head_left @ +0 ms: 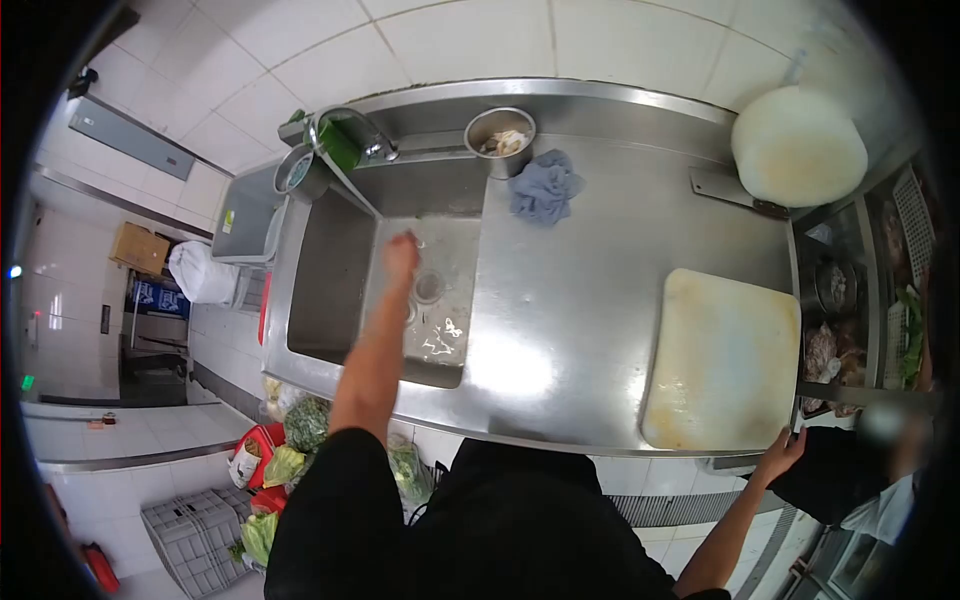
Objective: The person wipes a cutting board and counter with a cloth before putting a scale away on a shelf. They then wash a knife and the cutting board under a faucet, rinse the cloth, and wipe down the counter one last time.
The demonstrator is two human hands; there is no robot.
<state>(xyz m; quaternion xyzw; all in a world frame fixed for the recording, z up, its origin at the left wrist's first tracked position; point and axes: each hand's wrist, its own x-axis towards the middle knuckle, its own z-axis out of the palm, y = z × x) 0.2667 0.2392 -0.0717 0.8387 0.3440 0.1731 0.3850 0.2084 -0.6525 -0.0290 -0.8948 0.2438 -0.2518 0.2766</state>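
The steel tabletop (pixel 600 300) fills the middle of the view, running from the tiled wall down to the person's dark clothing. Set into its left part is the sink (pixel 335 270), a deep basin with a drain (pixel 429 287) in its floor and a few pale scraps lying near the front wall. On the right part of the tabletop lies a pale cutting board (pixel 722 360), flat and near the front edge. Behind it, in the far right corner, a thick round white block (pixel 797 146) leans against the wall.

The left hand (pixel 401 252) is stretched out over the sink, just above and left of the drain; the fingers look drawn together and pointed downward, holding nothing that can be seen. The right hand (pixel 781 455) sits at the front right corner of the tabletop, just beside the cutting board's lower corner, fingers spread and holding nothing.

A crumpled blue cloth (pixel 545 186) lies behind the sink's right edge. Just beside it stands 1 small steel bowl (pixel 500 135) with pale scraps inside. The faucet (pixel 345 135) arches over the sink's back left corner.
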